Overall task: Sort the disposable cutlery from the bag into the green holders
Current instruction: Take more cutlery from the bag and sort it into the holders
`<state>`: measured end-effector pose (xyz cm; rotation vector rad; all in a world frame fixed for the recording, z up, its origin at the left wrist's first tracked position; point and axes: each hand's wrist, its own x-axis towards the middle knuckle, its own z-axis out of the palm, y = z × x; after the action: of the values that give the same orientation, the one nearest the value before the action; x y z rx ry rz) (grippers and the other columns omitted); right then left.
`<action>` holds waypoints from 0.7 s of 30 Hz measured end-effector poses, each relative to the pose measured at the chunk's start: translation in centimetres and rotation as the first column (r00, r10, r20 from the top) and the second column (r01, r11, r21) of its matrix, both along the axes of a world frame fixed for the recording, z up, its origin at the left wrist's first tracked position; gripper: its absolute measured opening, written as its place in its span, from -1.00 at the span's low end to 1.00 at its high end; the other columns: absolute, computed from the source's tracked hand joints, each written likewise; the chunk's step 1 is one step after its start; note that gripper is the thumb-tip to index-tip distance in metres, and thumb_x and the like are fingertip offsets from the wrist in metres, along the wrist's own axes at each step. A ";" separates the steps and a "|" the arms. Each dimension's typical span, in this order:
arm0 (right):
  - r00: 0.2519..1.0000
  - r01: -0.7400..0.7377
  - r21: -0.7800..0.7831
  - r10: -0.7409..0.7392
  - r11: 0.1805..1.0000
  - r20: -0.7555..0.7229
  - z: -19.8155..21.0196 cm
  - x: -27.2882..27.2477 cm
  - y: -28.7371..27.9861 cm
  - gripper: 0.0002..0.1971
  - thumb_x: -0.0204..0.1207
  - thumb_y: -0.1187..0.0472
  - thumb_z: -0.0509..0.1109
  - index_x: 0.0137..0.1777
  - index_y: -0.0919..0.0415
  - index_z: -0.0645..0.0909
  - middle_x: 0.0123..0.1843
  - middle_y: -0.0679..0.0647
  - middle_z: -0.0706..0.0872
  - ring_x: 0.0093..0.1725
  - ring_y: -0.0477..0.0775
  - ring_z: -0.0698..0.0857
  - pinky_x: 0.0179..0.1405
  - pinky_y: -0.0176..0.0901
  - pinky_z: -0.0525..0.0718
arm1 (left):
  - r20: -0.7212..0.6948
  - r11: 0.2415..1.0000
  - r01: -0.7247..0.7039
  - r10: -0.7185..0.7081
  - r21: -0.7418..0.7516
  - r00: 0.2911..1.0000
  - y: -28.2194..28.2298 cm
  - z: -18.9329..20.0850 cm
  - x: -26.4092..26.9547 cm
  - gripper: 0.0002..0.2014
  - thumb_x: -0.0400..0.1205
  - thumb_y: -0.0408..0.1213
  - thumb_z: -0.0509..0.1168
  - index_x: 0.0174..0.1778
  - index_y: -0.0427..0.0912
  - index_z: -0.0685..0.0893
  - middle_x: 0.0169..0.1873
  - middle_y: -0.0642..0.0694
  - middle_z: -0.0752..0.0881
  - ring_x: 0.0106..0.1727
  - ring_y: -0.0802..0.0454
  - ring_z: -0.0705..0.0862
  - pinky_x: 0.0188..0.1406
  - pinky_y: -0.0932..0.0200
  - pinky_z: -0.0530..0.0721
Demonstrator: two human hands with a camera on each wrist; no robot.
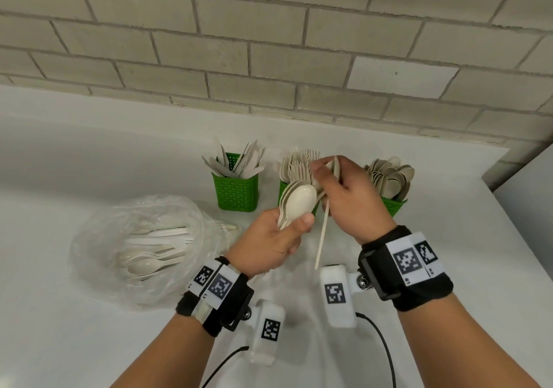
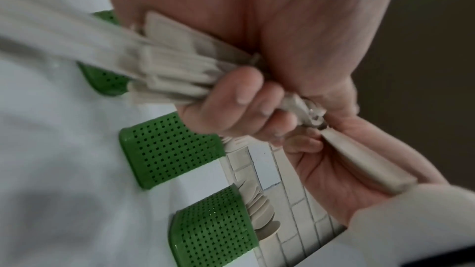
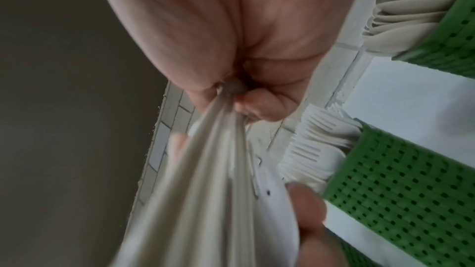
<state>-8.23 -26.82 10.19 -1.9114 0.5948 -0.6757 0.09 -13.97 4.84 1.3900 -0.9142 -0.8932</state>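
Note:
My left hand (image 1: 278,238) grips a bundle of cream spoons (image 1: 299,200), bowls up, in front of the middle green holder (image 1: 282,190) full of forks. My right hand (image 1: 347,190) pinches one cream utensil (image 1: 323,232) by its upper end, its handle hanging down between the hands. The left holder (image 1: 236,191) carries knives, the right holder (image 1: 393,205) carries spoons. The clear bag (image 1: 143,247) with more cutlery lies at the left. In the left wrist view my fingers (image 2: 239,100) curl round the handles (image 2: 177,72). In the right wrist view my fingers (image 3: 259,103) pinch a handle (image 3: 218,170).
A white counter (image 1: 89,163) runs to a grey brick wall (image 1: 269,43). Its right edge (image 1: 508,208) drops off beside the spoon holder. Cables trail from both wrist cameras near the bottom.

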 end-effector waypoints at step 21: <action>0.958 0.088 0.215 -0.141 0.973 0.250 -1.4 -0.6 1.3 -0.85 0.70 0.31 0.19 -0.03 0.06 0.52 -0.19 -0.07 0.65 -0.21 -0.12 0.65 -0.12 0.00 0.63 | -0.155 0.998 -0.069 0.067 -0.005 0.986 -1.5 0.3 -1.3 -0.75 0.65 -0.28 0.39 -0.38 -0.02 0.74 -0.66 -0.04 0.61 -0.80 0.14 0.30 -0.79 0.34 0.25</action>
<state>-8.86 -25.52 8.76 -1.5757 0.5839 -0.8938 -1.26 -15.47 5.15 1.3160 -0.7487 -0.9296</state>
